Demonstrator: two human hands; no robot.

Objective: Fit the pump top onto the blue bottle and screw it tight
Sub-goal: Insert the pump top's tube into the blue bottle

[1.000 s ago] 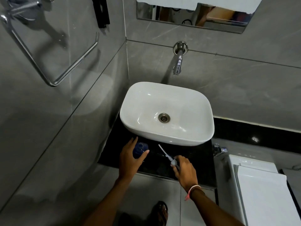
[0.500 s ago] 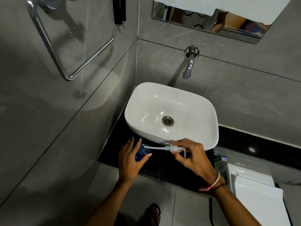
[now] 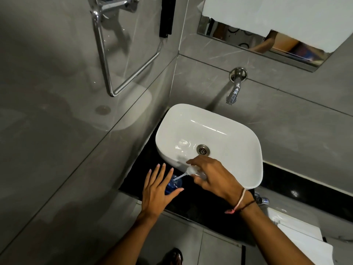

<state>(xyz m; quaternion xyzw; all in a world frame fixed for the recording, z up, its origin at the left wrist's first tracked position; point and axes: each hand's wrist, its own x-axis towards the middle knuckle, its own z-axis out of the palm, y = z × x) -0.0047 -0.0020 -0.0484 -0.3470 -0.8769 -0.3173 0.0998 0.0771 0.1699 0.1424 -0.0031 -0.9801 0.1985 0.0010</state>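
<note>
The blue bottle (image 3: 174, 185) stands on the black counter (image 3: 200, 205) in front of the basin, mostly hidden behind my left hand (image 3: 158, 192). That hand wraps around the bottle's side, fingers spread upward and thumb pointing right. My right hand (image 3: 212, 176) grips the white pump top (image 3: 192, 171) by its head. The pump's thin dip tube (image 3: 179, 176) slants down-left, and its tip sits at the bottle's mouth.
A white basin (image 3: 248, 155) sits on the counter right behind my hands, with a wall tap (image 3: 234, 92) above it. A chrome towel ring (image 3: 107, 60) hangs on the left wall. A white toilet tank (image 3: 299, 236) stands at the lower right.
My right hand lifted the pump top off the counter, swung it left and tilted its tube down into the bottle's mouth. The left hand stayed on the bottle. The camera shifted.
</note>
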